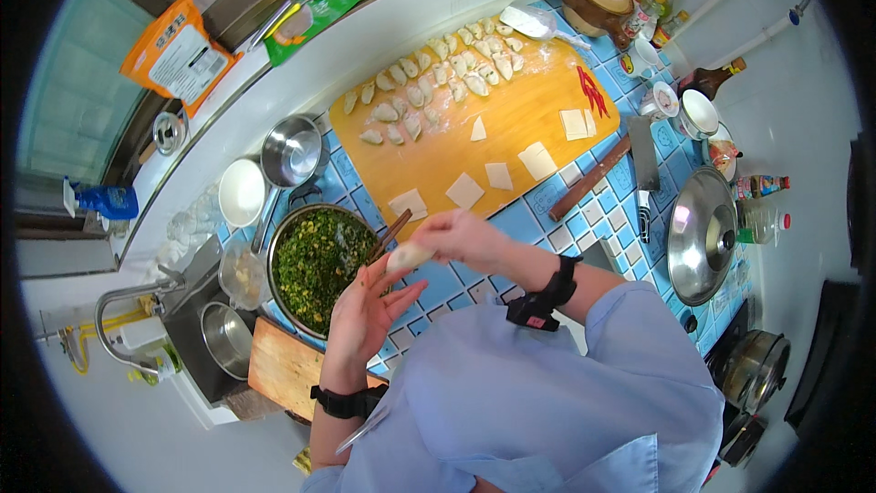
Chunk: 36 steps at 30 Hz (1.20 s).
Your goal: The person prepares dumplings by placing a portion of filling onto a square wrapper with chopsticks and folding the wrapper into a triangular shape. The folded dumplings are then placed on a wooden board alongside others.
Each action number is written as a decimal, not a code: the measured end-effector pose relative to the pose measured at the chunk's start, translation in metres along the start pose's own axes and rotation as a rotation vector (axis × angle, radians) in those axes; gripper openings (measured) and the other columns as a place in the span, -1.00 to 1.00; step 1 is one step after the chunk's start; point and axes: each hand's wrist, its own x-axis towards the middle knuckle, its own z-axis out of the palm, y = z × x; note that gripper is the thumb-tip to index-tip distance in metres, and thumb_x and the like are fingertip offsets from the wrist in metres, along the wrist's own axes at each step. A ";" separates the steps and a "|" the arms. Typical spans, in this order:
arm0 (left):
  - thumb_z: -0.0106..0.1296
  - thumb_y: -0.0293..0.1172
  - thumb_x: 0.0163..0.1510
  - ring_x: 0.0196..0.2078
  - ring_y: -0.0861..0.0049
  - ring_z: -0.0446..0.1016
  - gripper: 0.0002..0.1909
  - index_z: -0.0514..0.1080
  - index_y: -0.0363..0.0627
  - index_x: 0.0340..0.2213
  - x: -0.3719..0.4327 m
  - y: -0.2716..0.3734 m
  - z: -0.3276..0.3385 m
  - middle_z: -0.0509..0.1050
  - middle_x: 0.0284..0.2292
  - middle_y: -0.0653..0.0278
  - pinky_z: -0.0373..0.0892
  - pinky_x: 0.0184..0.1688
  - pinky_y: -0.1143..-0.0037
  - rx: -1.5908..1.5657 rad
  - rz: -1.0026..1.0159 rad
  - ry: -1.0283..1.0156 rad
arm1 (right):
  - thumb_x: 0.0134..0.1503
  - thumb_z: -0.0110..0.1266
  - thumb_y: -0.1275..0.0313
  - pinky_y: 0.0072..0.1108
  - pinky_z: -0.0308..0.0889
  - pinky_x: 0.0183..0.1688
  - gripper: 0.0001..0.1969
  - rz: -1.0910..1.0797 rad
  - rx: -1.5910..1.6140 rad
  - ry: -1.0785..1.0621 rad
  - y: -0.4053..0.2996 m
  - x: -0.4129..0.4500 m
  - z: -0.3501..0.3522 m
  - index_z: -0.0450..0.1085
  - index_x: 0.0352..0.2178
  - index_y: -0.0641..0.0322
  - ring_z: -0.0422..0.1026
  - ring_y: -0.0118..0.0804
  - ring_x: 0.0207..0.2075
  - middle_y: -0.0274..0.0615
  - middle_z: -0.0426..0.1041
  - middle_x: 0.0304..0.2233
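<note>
My right hand (465, 238) pinches a pale folded dumpling (409, 257) at its upper side. Below it my left hand (369, 308) is raised with spread fingers, its fingertips at the dumpling's lower left end. A steel bowl of chopped green filling with yellow bits (318, 270) stands beside my left hand, a pair of wooden chopsticks (391, 234) leaning at its edge. Beyond my hands lies a yellow board (438, 154), with rows of shaped dumplings (455, 65) on its far part. Square dough wrappers (465, 190) lie along its near edge, a stack of wrappers (577, 124) to the right.
Right of the board are a wooden rolling pin (590, 178), a cleaver (642, 154) and a steel lid (703, 236). Red strips (592, 92) and a flour scoop (537, 22) lie on the board. At left are a saucepan (292, 150), white bowl (243, 193), cutting board (284, 366) and sink (195, 349).
</note>
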 end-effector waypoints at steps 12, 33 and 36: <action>-0.32 -0.09 0.13 -0.17 0.19 0.36 -0.48 0.16 -0.32 -0.06 -0.015 0.000 -0.079 0.32 -0.15 -0.05 0.31 -0.09 0.32 -0.029 0.036 0.334 | 0.06 -0.03 0.36 -0.73 0.22 -0.64 -0.75 -0.410 0.099 1.127 -0.088 0.106 -0.308 0.34 -0.32 0.39 0.31 -0.50 -0.66 -0.25 0.39 -0.55; -0.22 -0.20 0.11 -0.19 0.32 0.36 -0.57 0.17 -0.26 -0.08 -0.006 -0.001 -0.057 0.34 -0.18 0.07 0.34 -0.13 0.42 -0.002 0.098 0.344 | -0.11 0.08 0.32 -0.36 0.26 -0.20 -0.75 -0.288 -1.399 0.779 0.007 0.001 -0.238 0.31 -0.40 0.22 0.32 -0.02 -0.24 -0.05 0.34 -0.35; -0.20 -0.18 0.10 -0.18 0.32 0.36 -0.54 0.17 -0.26 -0.06 -0.019 -0.006 -0.045 0.35 -0.18 0.07 0.31 -0.10 0.42 0.051 0.137 0.317 | -0.14 0.10 0.32 -0.36 0.26 -0.21 -0.73 -0.164 -1.281 0.792 0.013 0.000 -0.239 0.28 -0.42 0.22 0.32 -0.03 -0.26 -0.05 0.32 -0.37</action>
